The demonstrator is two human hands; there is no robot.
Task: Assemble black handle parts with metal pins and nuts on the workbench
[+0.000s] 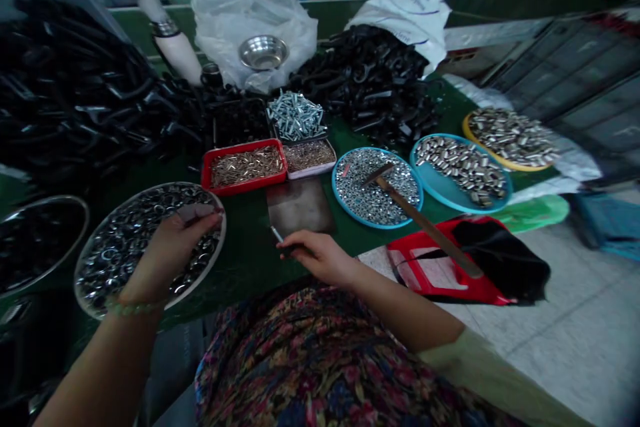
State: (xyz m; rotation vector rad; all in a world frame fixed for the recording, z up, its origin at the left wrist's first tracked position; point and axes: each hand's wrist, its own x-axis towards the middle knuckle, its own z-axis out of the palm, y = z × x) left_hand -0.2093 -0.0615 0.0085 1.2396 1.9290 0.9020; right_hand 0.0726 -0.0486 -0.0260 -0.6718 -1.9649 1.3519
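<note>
Slim metal piece [277, 234], its bright end poking out past the tips, is clamped between the thumb and forefinger of our right hand [320, 255]. Flowered cloth [320, 360] spreads just below those fingers, nearest to us. Our left hand [173, 240] is over a round tray [197, 285] of shiny ring-like parts, thumb and fingertips drawn together — whether they pinch anything, we cannot tell. Just beyond our right fingers lies a flat plate [300, 207]. Off to their right, a hammer [435, 233] rests across a blue-rimmed tray [380, 223] of small metal parts, its handle reaching over a red and black bag [493, 243]. Ahead of our left fingers and a little right, a red tray [245, 189] holds small brassy pieces. Past both sets of fingers, bright screws [296, 115] sit heaped; farther still, a steel bowl [263, 52] rests against white plastic — dark parts [375, 73] piled to its right.
</note>
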